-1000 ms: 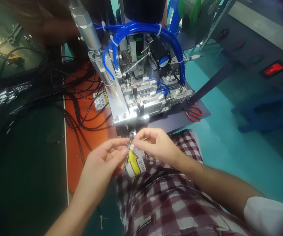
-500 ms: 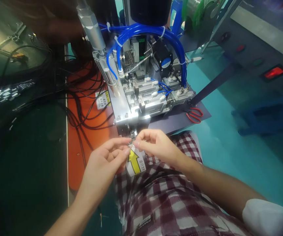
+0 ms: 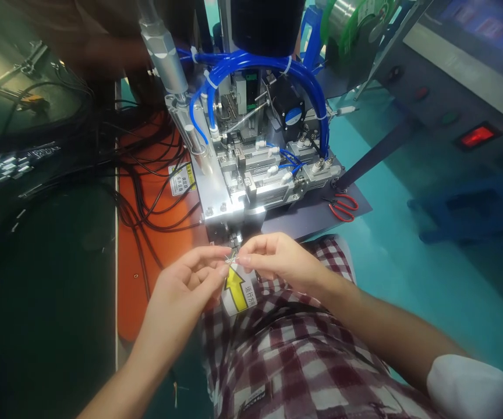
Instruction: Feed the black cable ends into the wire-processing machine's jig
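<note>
A worker's left hand (image 3: 185, 280) holds fine wires (image 3: 231, 259) between slightly parted thumb and forefinger while the right hand (image 3: 280, 259), thumb and forefinger pinched together, grips their ends over a yellow-arrow label (image 3: 237, 294) beside a pneumatic machine (image 3: 273, 195).

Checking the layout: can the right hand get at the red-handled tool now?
Probably yes: the red-handled tool lies uncovered on the dark plate beyond the right hand, though that hand seems busy with thin wires.
</note>
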Tool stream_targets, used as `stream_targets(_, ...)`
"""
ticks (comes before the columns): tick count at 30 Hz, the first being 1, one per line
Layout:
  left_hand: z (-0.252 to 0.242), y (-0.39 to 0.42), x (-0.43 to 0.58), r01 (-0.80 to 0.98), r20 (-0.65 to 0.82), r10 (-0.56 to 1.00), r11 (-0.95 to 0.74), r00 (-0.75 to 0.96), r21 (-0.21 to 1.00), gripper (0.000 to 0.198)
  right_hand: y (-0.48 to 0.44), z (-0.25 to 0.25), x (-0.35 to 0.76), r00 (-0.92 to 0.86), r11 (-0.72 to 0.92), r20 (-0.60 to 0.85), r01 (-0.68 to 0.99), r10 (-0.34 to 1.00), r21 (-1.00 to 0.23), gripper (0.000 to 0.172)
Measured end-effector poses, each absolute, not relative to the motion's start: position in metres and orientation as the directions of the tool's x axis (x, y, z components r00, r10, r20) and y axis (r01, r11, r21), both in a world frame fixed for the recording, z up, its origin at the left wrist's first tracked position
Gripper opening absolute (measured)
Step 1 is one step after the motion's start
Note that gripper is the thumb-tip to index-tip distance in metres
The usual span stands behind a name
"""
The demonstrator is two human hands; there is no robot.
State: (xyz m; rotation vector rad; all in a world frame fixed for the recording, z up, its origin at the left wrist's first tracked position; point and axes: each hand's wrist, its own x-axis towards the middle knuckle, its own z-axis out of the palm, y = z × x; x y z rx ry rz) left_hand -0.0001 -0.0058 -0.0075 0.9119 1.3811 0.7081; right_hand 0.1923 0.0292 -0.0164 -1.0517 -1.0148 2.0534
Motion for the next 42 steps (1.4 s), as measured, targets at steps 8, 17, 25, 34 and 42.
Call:
stream_targets(8,-0.002,-0.006,0.0,0.223,-0.444,0.891,0.415,0.097,0.882,0.042,0.025,-0.01,0.192,-0.448,-0.518,-0.42,-0.117,0.789,-0.847,0.03)
stream_targets(17,0.002,-0.008,0.002,0.244,-0.413,0.906,0.381,0.092,0.892,0.033,0.014,-0.01,0.192,-0.206,0.031,-0.007,0.181,0.978,-0.983,0.008)
stream_targets(25,0.003,-0.007,0.005,0.255,-0.389,0.917,0.357,0.087,0.898,0.03,0.008,-0.011,0.187,-0.315,0.521,0.417,0.458,0.853,-0.72,0.008)
stream_targets(34,-0.003,-0.009,0.004,0.252,-0.365,0.928,0.337,0.071,0.907,0.028,0.011,-0.019,0.191,-0.436,0.695,0.591,0.64,0.679,-0.327,0.017)
stream_targets(42,0.0,-0.007,0.006,0.239,-0.368,0.928,0.345,0.056,0.908,0.028,0.007,-0.02,0.185,-0.356,0.567,0.443,0.463,0.823,-0.681,0.012)
